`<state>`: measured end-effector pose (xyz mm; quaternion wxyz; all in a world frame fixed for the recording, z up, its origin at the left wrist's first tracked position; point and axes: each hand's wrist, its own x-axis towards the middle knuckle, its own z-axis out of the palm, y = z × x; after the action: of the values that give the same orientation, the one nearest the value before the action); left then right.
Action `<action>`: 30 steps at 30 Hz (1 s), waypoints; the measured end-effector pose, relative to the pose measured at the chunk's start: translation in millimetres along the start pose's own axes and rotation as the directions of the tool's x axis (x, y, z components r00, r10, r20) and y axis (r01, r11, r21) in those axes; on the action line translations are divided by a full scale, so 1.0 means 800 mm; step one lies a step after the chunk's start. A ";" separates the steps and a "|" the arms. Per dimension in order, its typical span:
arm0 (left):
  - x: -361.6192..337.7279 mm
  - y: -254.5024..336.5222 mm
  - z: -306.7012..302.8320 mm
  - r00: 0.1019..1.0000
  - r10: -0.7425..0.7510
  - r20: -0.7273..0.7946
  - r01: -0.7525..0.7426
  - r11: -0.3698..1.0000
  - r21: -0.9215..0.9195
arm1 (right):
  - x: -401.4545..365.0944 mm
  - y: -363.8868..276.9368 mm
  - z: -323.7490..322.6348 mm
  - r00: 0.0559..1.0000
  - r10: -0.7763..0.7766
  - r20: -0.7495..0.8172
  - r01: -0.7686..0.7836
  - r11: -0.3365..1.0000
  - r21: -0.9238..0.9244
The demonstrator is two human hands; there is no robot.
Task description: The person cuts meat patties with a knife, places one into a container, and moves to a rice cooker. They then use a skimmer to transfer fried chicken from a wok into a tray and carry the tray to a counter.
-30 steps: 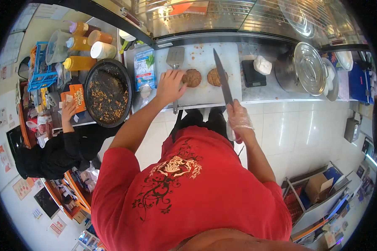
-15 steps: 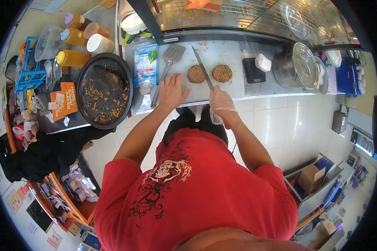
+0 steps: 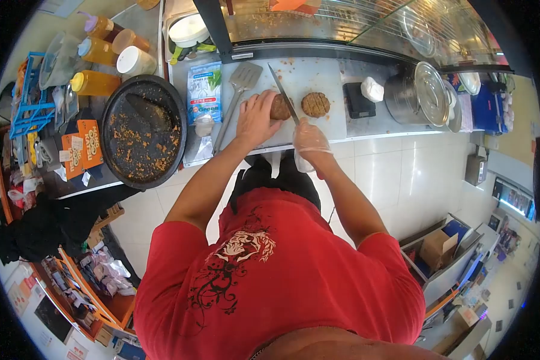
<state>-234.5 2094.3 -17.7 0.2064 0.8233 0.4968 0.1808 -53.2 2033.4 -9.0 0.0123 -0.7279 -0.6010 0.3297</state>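
1. Left patty (image 3: 281,109), brown and round, lay on the white cutting board (image 3: 336,127) on the table (image 3: 372,127), between the left hand and the knife.
2. The left hand (image 3: 257,122) was bare. Its fingers were bent and slightly apart, their tips at the patty's left and far side, with the thumb by its near edge, so that they held the patty between them.
3. The right hand (image 3: 312,143) wore a clear glove, and its fingers were closed around the handle end of the knife (image 3: 282,90). The handle itself was mostly hidden.
4. The blade pointed away from the person and slanted left, passing over the right part of the left patty. Whether it had cut in could not be told.
5. Right patty (image 3: 315,104) lay just beside, right of the blade, its top marked with crossing lines. Neither hand touched it.
6. The metal spatula (image 3: 245,77) lay left of the left patty, its blade on the board and its handle toward the person.
7. Farther left were the printed packet (image 3: 204,90) and the large black pan (image 3: 143,135), which held brown crumbs.
8. Right of the board, a white bundle (image 3: 372,89) rested on the black scale (image 3: 359,102), near the lidded metal pot (image 3: 402,99).
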 end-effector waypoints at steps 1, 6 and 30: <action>-0.001 -0.002 -0.003 0.999 0.006 -0.035 -0.006 1.000 0.004 | 0.002 0.002 0.003 1.000 -0.005 -0.003 0.005 1.000 -0.012; 0.026 -0.033 -0.023 0.969 0.236 0.071 -0.245 0.958 0.153 | -0.001 -0.007 0.003 1.000 -0.004 -0.001 0.004 1.000 0.004; 0.053 -0.030 -0.048 0.864 0.397 0.311 -0.488 0.811 0.322 | -0.006 -0.018 0.000 1.000 -0.020 -0.004 0.020 1.000 -0.020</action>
<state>-253.1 2148.1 6.8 0.0461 0.9560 0.2887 0.0254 -65.8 2033.1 -1.2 0.0096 -0.7228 -0.6115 0.3218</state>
